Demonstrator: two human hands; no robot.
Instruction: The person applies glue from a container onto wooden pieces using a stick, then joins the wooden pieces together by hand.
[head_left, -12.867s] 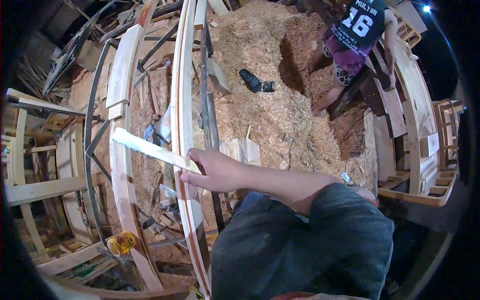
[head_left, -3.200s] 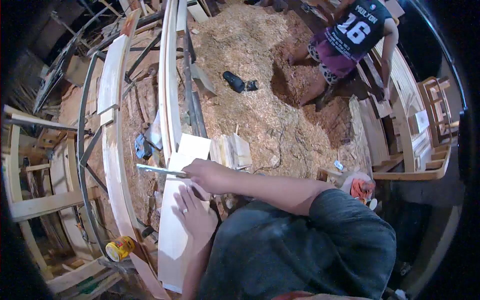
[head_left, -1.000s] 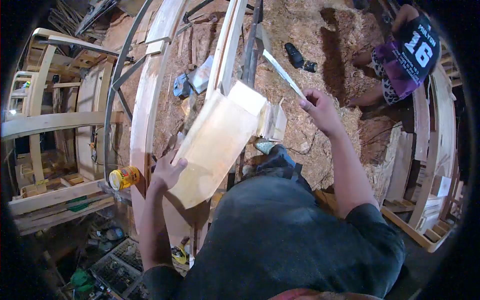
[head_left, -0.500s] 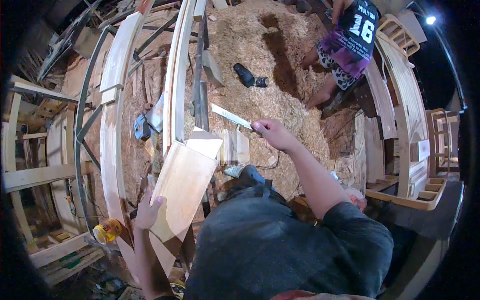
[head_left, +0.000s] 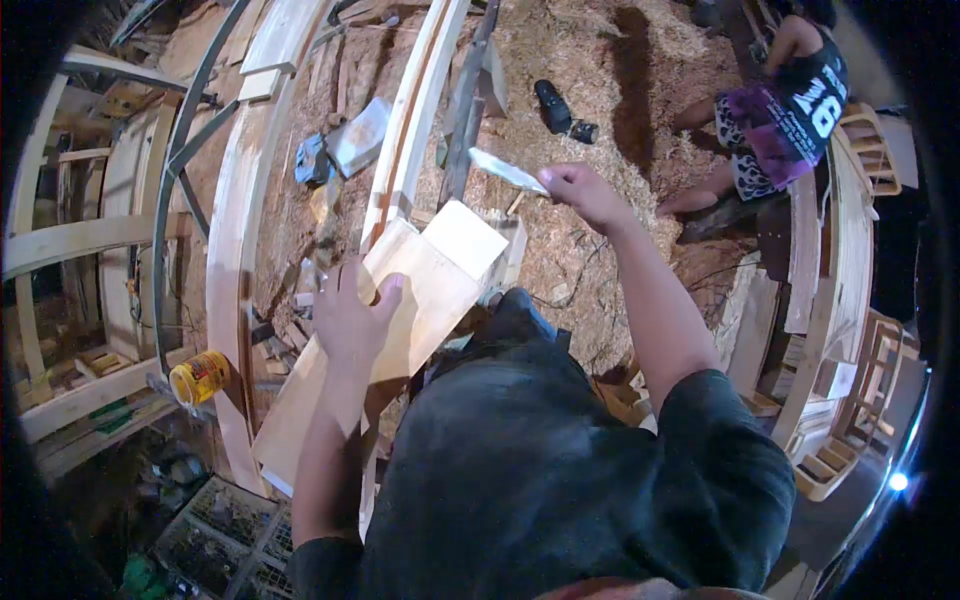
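My right hand (head_left: 592,195) is raised beyond the boards, its fingers closed on the end of a flat, pale, blade-like tool (head_left: 505,168) that points to the left. My left hand (head_left: 352,315) lies on a wide wooden board (head_left: 425,300), fingers spread and thumb apart. The board slants from lower left to upper right in front of my body. At its far end a small, brightly lit piece of wood (head_left: 467,240) rests against it. Whether the two are joined I cannot tell.
Long timbers (head_left: 235,200) on a metal frame (head_left: 180,130) run along the left, with a yellow tub (head_left: 200,378) beside them. Shavings cover the floor, where dark footwear (head_left: 555,108) lies. A co-worker (head_left: 770,130) is at the upper right near stacked wooden panels (head_left: 845,290).
My left hand has moved up the board and its fingers have spread. The board has shifted and turned. My right hand still holds the blade-like tool, now higher and further right in view.
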